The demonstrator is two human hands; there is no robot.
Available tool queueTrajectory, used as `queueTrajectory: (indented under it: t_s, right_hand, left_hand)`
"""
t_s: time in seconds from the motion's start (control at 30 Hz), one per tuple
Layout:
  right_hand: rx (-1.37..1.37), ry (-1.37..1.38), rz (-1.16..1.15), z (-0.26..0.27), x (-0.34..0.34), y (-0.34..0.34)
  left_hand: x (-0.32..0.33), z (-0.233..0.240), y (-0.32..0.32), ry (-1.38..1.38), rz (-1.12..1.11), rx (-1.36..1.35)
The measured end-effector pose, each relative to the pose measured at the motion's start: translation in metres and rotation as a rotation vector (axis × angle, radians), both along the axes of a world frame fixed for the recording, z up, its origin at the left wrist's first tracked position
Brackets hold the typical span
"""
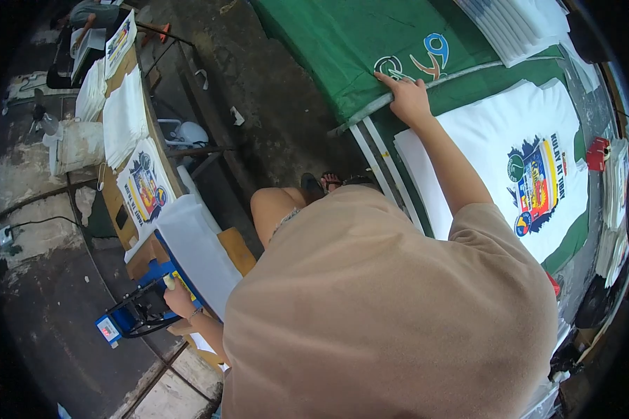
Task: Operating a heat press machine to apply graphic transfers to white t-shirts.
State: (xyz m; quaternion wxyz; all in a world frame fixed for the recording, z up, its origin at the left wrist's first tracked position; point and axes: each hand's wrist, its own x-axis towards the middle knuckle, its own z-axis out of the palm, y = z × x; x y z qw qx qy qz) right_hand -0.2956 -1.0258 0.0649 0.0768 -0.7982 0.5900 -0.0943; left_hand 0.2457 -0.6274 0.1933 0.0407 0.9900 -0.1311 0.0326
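My left hand (179,299), with a bracelet at its wrist, grips the pale handle (169,282) of a blue heat press (154,272). A small lit digital display (108,329) sits at the outer end of the press. White fabric (194,241) lies beside the press. My right hand (410,98) reaches away with its index finger extended, its tip at a printed logo on a green cloth (340,52). Nothing shows in that hand. Under my right forearm lies a stack of white printed shirts (466,141).
White printed pieces (145,183) and stacked white fabric (123,118) line the narrow wooden bench at left. More folded white shirts (513,31) sit at top right. A red item (597,153) stands near the right edge. Another person (91,15) is at the far upper left.
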Motion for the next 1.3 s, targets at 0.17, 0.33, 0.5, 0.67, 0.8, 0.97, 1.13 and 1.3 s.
queueTrajectory:
  t_s: [0.17, 0.33, 0.5, 0.67, 0.8, 0.97, 1.13, 1.3]
  right_hand:
    - [-0.006, -0.018, 0.007, -0.009, -0.003, -0.001]
    - [-0.014, -0.102, -0.116, -0.017, -0.001, 0.000]
    - [0.057, -0.033, -0.150, -0.016, 0.001, -0.007]
    - [0.086, -0.018, -0.139, -0.013, 0.001, -0.012]
    - [-0.084, -0.134, -0.116, -0.016, -0.002, -0.007]
    - [-0.422, -0.260, -0.026, -0.026, -0.003, -0.018]
    - [-0.165, -0.250, -0.057, -0.024, 0.000, -0.046]
    - [0.087, -0.166, -0.048, -0.010, -0.001, -0.049]
  left_hand:
    - [0.005, -0.005, 0.001, -0.080, -0.028, 0.017]
    - [0.003, -0.003, 0.001, -0.047, -0.008, 0.022]
    - [0.002, -0.003, -0.002, -0.050, 0.002, 0.037]
    - [0.000, -0.001, -0.002, -0.051, -0.012, 0.010]
    - [-0.002, 0.000, -0.001, -0.030, 0.017, 0.017]
    - [0.003, -0.002, 0.000, -0.023, -0.022, 0.004]
    - [0.004, -0.003, 0.001, -0.042, -0.006, 0.016]
    - [0.001, -0.001, -0.002, -0.075, 0.009, 0.047]
